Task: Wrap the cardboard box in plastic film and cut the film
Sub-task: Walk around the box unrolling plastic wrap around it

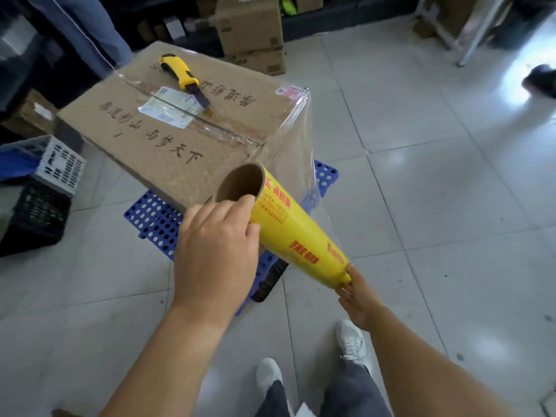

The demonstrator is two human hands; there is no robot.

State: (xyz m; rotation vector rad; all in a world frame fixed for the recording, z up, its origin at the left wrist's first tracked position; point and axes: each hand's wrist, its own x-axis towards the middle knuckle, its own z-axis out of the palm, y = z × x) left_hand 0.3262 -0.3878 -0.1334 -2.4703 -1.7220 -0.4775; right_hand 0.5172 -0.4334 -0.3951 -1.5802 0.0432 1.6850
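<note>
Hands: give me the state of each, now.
Left hand: grips the upper end of the film roll.
Right hand: fingers hold the roll's lower end.

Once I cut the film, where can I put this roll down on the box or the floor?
On the box, the near half, between the label and the near edge, is bare. The far half is crowded by the knife. The floor tiles right of the film and the blue pallet are also bare. The left side is crowded with crates.

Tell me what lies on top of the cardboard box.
A yellow knife and a paper label lie on the cardboard box. Tape covers part of the label.
</note>
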